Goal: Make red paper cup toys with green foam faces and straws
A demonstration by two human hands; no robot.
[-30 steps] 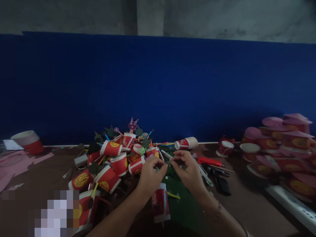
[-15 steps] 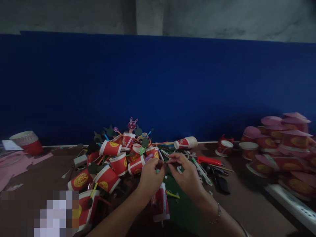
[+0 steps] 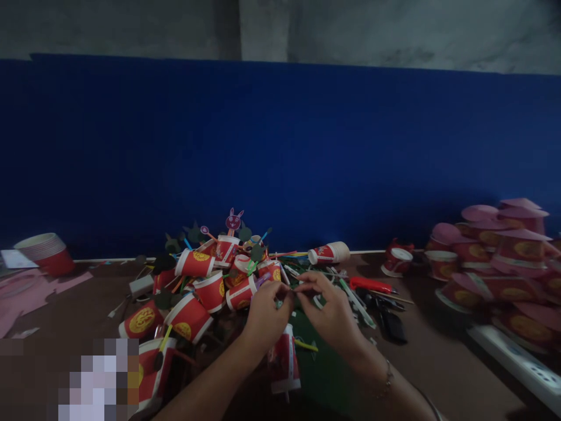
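Note:
My left hand (image 3: 270,311) and my right hand (image 3: 325,305) meet fingertip to fingertip above the table, each in a pinch. Whatever lies between the fingertips is too small and dark to make out. Just below them a red paper cup (image 3: 284,361) lies on its side, with a yellow straw piece (image 3: 305,345) beside it on a dark green sheet (image 3: 326,374). To the left, a heap of red cups with gold prints (image 3: 189,317) carries straws and small cut-out figures, among them a pink rabbit face (image 3: 234,222).
Stacked cups (image 3: 47,252) and pink paper (image 3: 26,292) are at the left. On the right are a red tool (image 3: 370,285), a black object (image 3: 393,326), a white power strip (image 3: 517,365) and piled cups with pink discs (image 3: 521,248). A blue panel (image 3: 280,152) stands behind.
The whole view has shifted very slightly. Both hands keep nearly the same pinched pose, with the right fingertips a touch closer to the left ones.

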